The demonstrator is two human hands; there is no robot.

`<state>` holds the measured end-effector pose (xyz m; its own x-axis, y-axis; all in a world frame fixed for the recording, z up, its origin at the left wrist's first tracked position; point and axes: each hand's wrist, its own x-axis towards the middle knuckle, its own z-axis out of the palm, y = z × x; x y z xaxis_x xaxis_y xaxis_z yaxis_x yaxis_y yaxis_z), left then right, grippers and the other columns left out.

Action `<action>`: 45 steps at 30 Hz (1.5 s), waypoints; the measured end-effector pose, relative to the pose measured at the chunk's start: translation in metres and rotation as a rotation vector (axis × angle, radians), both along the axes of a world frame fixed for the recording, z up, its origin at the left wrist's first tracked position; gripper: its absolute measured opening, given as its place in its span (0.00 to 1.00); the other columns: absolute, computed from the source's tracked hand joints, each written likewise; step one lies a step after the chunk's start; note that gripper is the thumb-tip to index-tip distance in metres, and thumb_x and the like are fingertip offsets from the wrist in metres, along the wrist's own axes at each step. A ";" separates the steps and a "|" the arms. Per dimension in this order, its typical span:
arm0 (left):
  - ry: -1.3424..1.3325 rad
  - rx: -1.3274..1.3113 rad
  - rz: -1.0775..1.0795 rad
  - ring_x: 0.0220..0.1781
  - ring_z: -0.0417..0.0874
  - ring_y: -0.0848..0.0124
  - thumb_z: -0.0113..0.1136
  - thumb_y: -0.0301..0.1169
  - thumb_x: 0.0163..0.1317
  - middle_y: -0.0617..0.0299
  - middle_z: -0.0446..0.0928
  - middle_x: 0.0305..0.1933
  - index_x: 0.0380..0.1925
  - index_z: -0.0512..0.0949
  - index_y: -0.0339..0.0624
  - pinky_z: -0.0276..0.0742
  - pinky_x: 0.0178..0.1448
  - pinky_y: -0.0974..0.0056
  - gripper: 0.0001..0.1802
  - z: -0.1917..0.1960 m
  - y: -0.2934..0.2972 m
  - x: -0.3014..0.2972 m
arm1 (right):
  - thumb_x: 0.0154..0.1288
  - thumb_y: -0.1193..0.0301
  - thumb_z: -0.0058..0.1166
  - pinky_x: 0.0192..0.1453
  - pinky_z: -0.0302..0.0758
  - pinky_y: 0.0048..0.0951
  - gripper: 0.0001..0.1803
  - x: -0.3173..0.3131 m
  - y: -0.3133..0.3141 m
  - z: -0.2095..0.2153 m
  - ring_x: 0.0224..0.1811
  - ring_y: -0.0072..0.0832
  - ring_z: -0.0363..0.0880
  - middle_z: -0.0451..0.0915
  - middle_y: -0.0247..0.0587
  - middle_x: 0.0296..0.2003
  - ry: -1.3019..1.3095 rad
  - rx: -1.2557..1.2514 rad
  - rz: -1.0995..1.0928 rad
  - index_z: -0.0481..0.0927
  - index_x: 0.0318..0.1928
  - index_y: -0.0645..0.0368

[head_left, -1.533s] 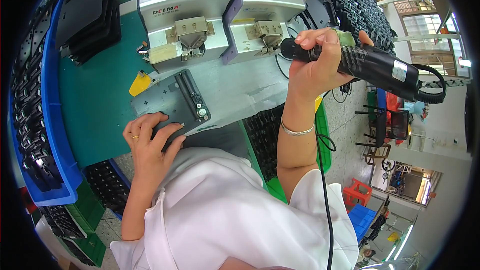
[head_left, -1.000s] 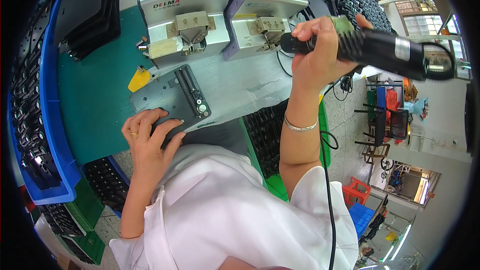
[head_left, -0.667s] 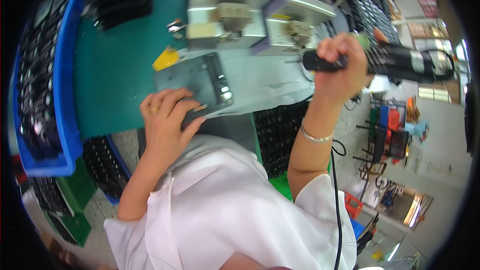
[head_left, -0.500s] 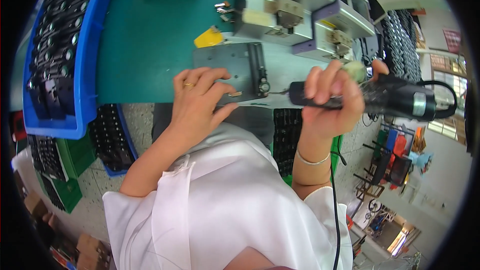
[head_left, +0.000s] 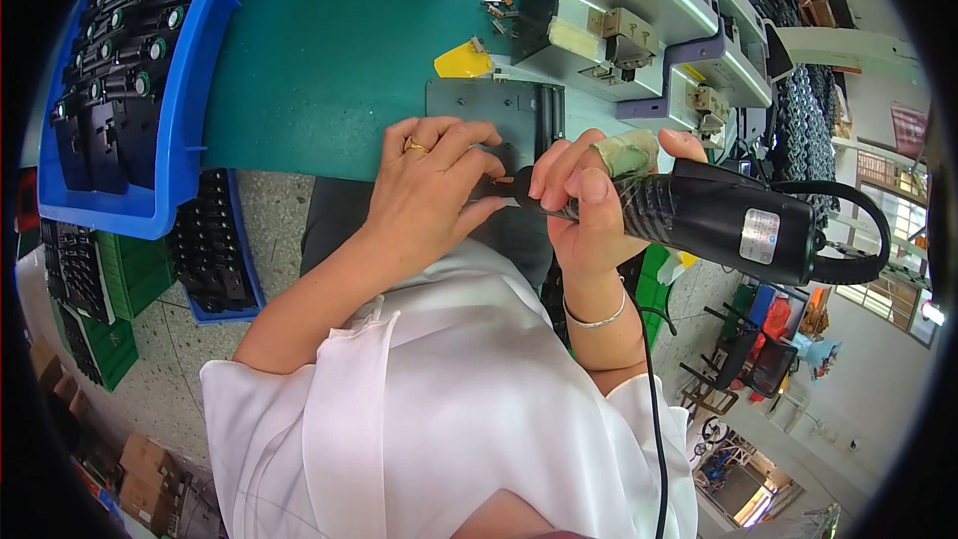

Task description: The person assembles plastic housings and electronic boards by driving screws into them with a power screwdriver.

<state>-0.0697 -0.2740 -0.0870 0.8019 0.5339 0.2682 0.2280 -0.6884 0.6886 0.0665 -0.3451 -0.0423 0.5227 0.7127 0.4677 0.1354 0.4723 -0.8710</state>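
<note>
My right hand (head_left: 589, 200) is wrapped around a black corded electric screwdriver (head_left: 738, 225), lying nearly level with its front end pointing left. A pale green wrap (head_left: 627, 153) covers one finger of that hand. At the table's near edge lies a flat dark plate (head_left: 479, 100) with small holes and a raised bar (head_left: 550, 115) along its right side. Thumb and bent fingers of my left hand (head_left: 424, 175) close on the plate's near left part. A small brass-coloured piece (head_left: 504, 180) sits by its index fingertip, close to the screwdriver's front end. My fingers partly hide the tip.
A blue bin (head_left: 185, 120) of black parts stands at the left. Behind the plate are a yellow piece (head_left: 464, 60) and small metal parts (head_left: 499, 12). Grey machines (head_left: 639, 10) stand at the back right. The screwdriver's cord (head_left: 654, 419) hangs by my right arm.
My right hand has brought the screwdriver left and lower, to beside my left fingertips. The whole view has shifted a little; my left hand stays at the plate.
</note>
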 end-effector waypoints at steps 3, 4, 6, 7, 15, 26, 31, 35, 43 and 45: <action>0.000 0.010 0.004 0.57 0.70 0.66 0.72 0.34 0.47 0.70 0.72 0.53 0.36 0.78 0.49 0.58 0.62 0.55 0.16 0.000 -0.003 -0.001 | 0.63 0.70 0.61 0.21 0.71 0.31 0.34 -0.003 -0.001 -0.005 0.13 0.26 0.65 0.68 0.37 0.14 -0.024 -0.018 0.014 0.51 0.61 0.43; -0.001 0.010 0.007 0.58 0.70 0.66 0.72 0.34 0.47 0.69 0.72 0.53 0.36 0.78 0.49 0.58 0.62 0.55 0.16 0.000 -0.003 -0.001 | 0.63 0.70 0.61 0.21 0.71 0.31 0.34 -0.002 -0.001 -0.005 0.13 0.26 0.65 0.68 0.37 0.14 -0.024 -0.020 0.015 0.51 0.61 0.43; -0.006 0.010 0.008 0.58 0.70 0.66 0.72 0.34 0.46 0.69 0.72 0.53 0.35 0.78 0.49 0.58 0.62 0.55 0.16 -0.001 -0.004 -0.001 | 0.64 0.71 0.59 0.21 0.70 0.31 0.33 -0.002 -0.002 -0.006 0.13 0.27 0.65 0.67 0.37 0.14 -0.089 -0.036 0.042 0.51 0.60 0.43; -0.012 0.013 0.008 0.57 0.70 0.66 0.72 0.34 0.46 0.69 0.72 0.53 0.35 0.78 0.49 0.59 0.62 0.55 0.16 0.000 -0.003 -0.001 | 0.64 0.71 0.59 0.21 0.70 0.31 0.33 -0.003 -0.002 -0.006 0.13 0.27 0.65 0.67 0.37 0.14 -0.088 -0.038 0.043 0.51 0.60 0.43; -0.002 0.001 -0.012 0.60 0.68 0.62 0.74 0.33 0.43 0.65 0.70 0.56 0.42 0.74 0.47 0.59 0.63 0.53 0.25 0.003 0.009 -0.004 | 0.66 0.79 0.52 0.22 0.71 0.31 0.24 0.001 0.006 -0.014 0.14 0.26 0.65 0.67 0.37 0.17 -0.193 -0.077 0.032 0.54 0.53 0.49; 0.162 0.091 -0.063 0.72 0.57 0.50 0.80 0.43 0.33 0.45 0.60 0.66 0.57 0.67 0.44 0.51 0.70 0.45 0.48 0.018 0.031 -0.013 | 0.62 0.85 0.49 0.25 0.75 0.31 0.24 -0.006 -0.008 -0.013 0.18 0.27 0.70 0.70 0.38 0.22 -0.400 -0.131 -0.024 0.55 0.53 0.53; 0.142 0.063 -0.011 0.69 0.60 0.45 0.78 0.46 0.33 0.45 0.62 0.65 0.52 0.73 0.44 0.52 0.70 0.45 0.42 0.031 0.026 -0.031 | 0.61 0.83 0.50 0.22 0.71 0.30 0.27 -0.004 -0.027 0.018 0.17 0.25 0.67 0.69 0.36 0.21 0.322 0.172 -0.049 0.56 0.56 0.48; 0.093 -0.026 0.107 0.69 0.60 0.48 0.79 0.45 0.31 0.46 0.61 0.68 0.53 0.74 0.46 0.54 0.70 0.49 0.44 0.055 0.034 -0.066 | 0.62 0.79 0.48 0.21 0.70 0.30 0.28 0.021 -0.046 0.046 0.15 0.24 0.65 0.67 0.35 0.22 0.362 0.332 -0.144 0.55 0.59 0.47; -0.388 0.166 0.490 0.64 0.67 0.52 0.72 0.40 0.41 0.49 0.66 0.60 0.55 0.70 0.42 0.61 0.68 0.54 0.38 0.083 0.110 -0.010 | 0.64 0.76 0.46 0.22 0.68 0.28 0.28 0.033 -0.035 0.045 0.18 0.22 0.63 0.65 0.32 0.20 0.368 0.319 -0.216 0.53 0.62 0.49; -0.326 0.291 0.680 0.65 0.64 0.54 0.73 0.46 0.42 0.51 0.66 0.58 0.54 0.70 0.43 0.55 0.69 0.51 0.39 0.092 0.125 0.031 | 0.63 0.77 0.49 0.21 0.69 0.32 0.26 0.034 -0.033 0.046 0.15 0.26 0.65 0.63 0.35 0.14 0.404 0.293 -0.195 0.54 0.58 0.50</action>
